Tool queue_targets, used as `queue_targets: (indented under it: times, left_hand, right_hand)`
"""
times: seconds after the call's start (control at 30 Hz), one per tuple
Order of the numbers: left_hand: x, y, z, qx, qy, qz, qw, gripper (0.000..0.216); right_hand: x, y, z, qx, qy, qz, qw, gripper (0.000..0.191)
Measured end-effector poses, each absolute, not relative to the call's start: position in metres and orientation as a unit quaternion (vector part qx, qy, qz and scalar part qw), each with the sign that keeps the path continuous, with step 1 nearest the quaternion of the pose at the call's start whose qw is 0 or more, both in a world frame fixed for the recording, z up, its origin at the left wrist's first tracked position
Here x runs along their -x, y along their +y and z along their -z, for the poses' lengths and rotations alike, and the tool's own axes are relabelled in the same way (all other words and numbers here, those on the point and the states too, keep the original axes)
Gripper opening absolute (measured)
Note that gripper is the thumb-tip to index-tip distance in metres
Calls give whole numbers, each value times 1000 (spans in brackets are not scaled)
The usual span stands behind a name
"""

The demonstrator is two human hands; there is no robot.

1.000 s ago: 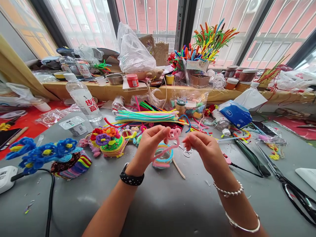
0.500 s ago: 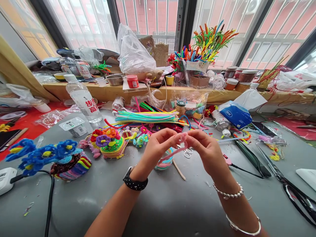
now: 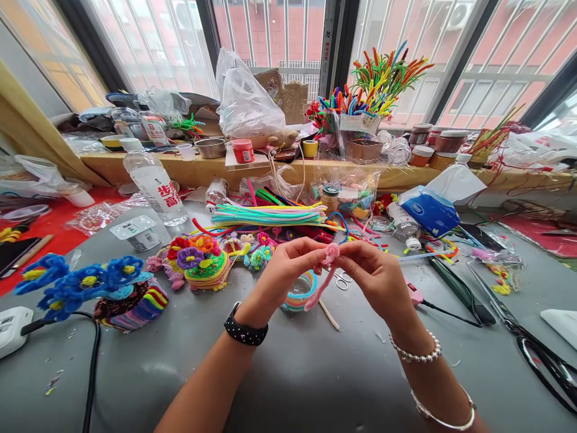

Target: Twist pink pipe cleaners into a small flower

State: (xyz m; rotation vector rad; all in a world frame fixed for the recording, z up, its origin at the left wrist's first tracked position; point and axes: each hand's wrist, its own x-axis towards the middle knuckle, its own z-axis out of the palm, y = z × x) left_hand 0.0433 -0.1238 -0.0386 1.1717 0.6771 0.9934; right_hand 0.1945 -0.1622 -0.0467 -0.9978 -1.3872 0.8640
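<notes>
Both hands meet over the grey table (image 3: pixel 293 373), pinching one pink pipe cleaner (image 3: pixel 325 273). My left hand (image 3: pixel 286 270), with a black watch on its wrist, grips the looped top from the left. My right hand (image 3: pixel 376 276), with bracelets on the wrist, pinches the same loops from the right. The free tail of the pipe cleaner hangs down and to the left below the fingers. Just behind the hands lie a striped pipe-cleaner ring (image 3: pixel 300 291), small scissors (image 3: pixel 342 278) and a thin wooden stick (image 3: pixel 329 314).
A bundle of pastel pipe cleaners (image 3: pixel 270 214) lies beyond the hands. Finished flowers (image 3: pixel 198 258) and blue flowers (image 3: pixel 76 285) sit at left beside a water bottle (image 3: pixel 155 183). Large black scissors (image 3: pixel 527 337) and a blue tissue pack (image 3: pixel 430 210) lie at right. The windowsill (image 3: pixel 202 165) is crowded.
The hands have come together; the pink loops, held apart a second ago, are now squeezed between both sets of fingers, and the tail has swung down to hang steeper.
</notes>
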Motion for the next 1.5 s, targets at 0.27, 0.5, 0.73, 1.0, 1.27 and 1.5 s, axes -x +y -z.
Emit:
queue_targets:
  times: [0.27, 0.5, 0.73, 1.0, 1.27, 1.5]
  left_hand:
    - [-44, -126, 37, -561, 353, -447, 601, 18]
    - [-46, -132, 33, -681, 376, -477, 410, 12]
    - [-52, -135, 45, -776, 364, -466, 219, 11]
    - [-51, -130, 43, -715, 411, -455, 336, 11]
    - [-35, -121, 31, -593, 383, -376, 600, 18]
    - [-37, -126, 28, -624, 402, -339, 579, 15]
  right_hand:
    - [-193, -162, 46, 430, -573, -390, 578, 24]
    - [-205, -166, 35, 474, -697, -201, 499, 14]
    - [-201, -166, 44, 471, -780, 56, 407, 17]
    - [-201, -163, 47, 443, -796, 145, 387, 18]
    - [-198, -163, 44, 475, -692, -214, 500, 15]
    - [-202, -162, 38, 467, -638, -462, 403, 28]
